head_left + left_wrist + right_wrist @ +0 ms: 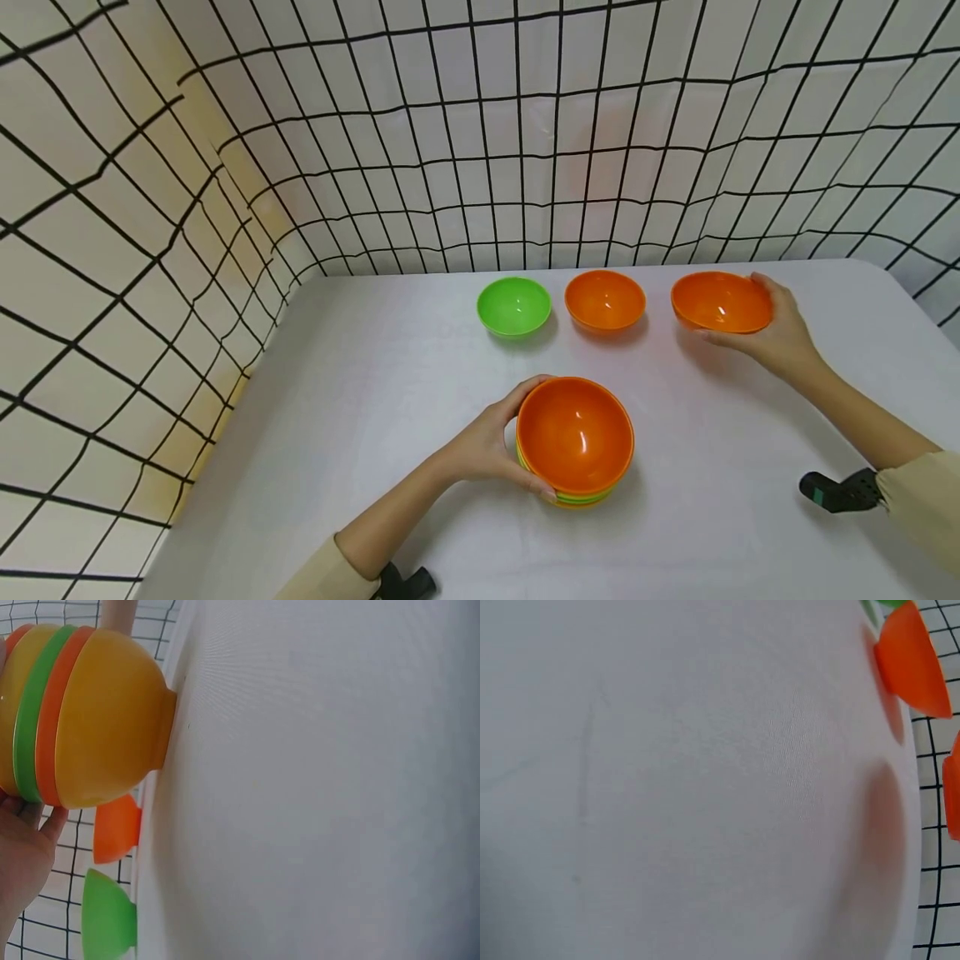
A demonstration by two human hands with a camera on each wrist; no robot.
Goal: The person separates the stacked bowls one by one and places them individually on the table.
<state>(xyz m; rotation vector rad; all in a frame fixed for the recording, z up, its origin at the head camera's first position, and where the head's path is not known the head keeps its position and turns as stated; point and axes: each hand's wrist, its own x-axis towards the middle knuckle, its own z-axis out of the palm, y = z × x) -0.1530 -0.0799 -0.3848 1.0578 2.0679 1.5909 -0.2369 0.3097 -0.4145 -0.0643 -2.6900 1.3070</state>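
My left hand (498, 442) grips a stack of nested bowls by its left side, fingers behind and thumb in front. An orange bowl (576, 433) tops the stack; yellow, green and orange layers show below it in the left wrist view, down to a yellow bottom bowl (112, 720). At the back right, my right hand (783, 329) pinches another orange bowl (720, 304) by its right side. That bowl's edge (952, 791) appears raised off the table in the right wrist view, apart from its shadow. The right hand is hidden there.
A green bowl (514, 307) and a smaller orange bowl (604, 300) stand upright side by side near the back edge of the white table (360, 375). Black grid netting (480, 125) rises behind and along the left side.
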